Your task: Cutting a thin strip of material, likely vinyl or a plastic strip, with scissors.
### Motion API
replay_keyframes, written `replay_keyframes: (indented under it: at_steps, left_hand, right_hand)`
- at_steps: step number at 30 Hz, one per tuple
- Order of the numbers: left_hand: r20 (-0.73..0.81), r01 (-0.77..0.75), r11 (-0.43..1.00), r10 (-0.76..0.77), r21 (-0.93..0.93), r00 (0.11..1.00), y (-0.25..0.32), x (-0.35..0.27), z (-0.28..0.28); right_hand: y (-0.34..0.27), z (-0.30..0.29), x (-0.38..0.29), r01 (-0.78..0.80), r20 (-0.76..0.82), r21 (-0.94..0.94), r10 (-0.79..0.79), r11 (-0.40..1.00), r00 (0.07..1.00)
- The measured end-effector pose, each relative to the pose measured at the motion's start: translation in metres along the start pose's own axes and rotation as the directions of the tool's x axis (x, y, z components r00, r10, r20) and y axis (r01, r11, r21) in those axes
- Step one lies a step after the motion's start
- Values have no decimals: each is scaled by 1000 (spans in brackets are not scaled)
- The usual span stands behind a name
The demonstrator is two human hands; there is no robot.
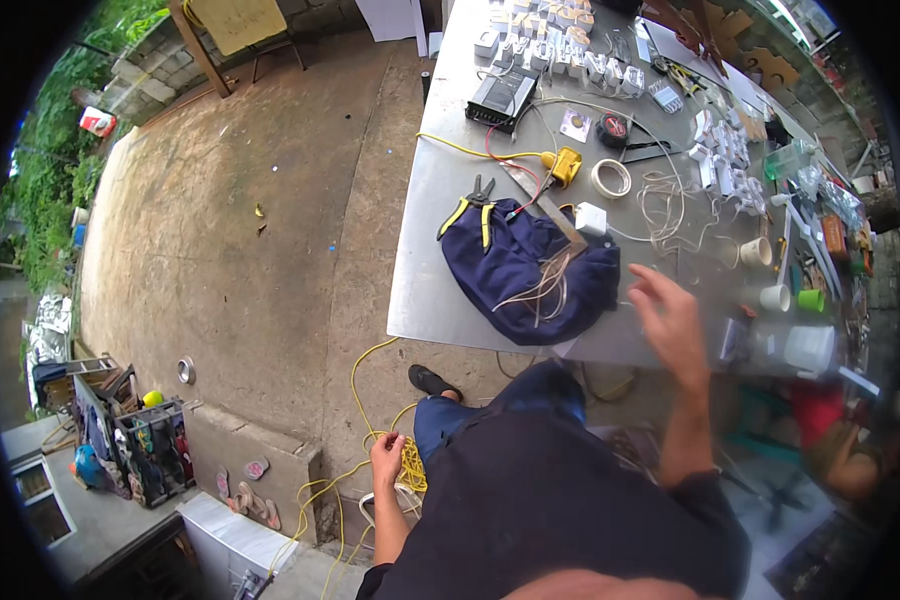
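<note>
My right hand (667, 319) hovers over the metal-topped table (427, 300), fingers apart and nothing visibly held. Just left of it lies a dark blue cloth (487, 270) with several short pale wires (544, 289) on top. Wire strippers with yellow-and-black handles (480, 196) rest on the cloth's far left. A metal square (546, 204) reaches onto the cloth, beside a white plug adapter (591, 219). Down at my left side, my left hand (388, 456) has loosely curled fingers; whether it holds anything is unclear. Beside it hangs a bundle of yellow cord (412, 469).
Farther up the table are a black power inverter (502, 97), a yellow battery adapter (566, 165), a tape roll (611, 178), a tape measure (613, 130) and several white electrical boxes (570, 56). Cups (775, 298) stand at right. Another person's arms (690, 30) reach over the far end.
</note>
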State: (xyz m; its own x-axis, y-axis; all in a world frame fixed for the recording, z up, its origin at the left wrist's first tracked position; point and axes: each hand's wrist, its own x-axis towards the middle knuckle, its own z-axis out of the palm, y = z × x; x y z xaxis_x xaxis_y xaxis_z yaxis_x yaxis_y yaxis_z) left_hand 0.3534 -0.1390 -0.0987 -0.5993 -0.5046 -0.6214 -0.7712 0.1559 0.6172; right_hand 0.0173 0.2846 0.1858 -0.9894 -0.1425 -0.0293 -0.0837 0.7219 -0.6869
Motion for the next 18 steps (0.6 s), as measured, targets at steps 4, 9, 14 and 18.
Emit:
replay_keyframes:
  at_steps: [4, 9, 14, 18]
  left_hand:
    - [43, -39, 967, 29, 251, 999, -17, 51, -78]
    - [-29, -111, 978, 118, 178, 993, 17, 93, -162]
    - [-110, -110, 990, 119, 89, 987, 43, 110, -201]
    - [-10, -181, 979, 183, 95, 983, 34, 110, -199]
  right_hand:
    - [-196, 29, -16, 691, -54, 516, -786, 506, 616]
    - [-329, 105, -29, 865, -317, 389, -835, 317, 449]
    - [-357, 153, -21, 949, -495, 205, -812, 238, 310]
    - [-393, 131, -38, 803, -151, 270, -801, 531, 580]
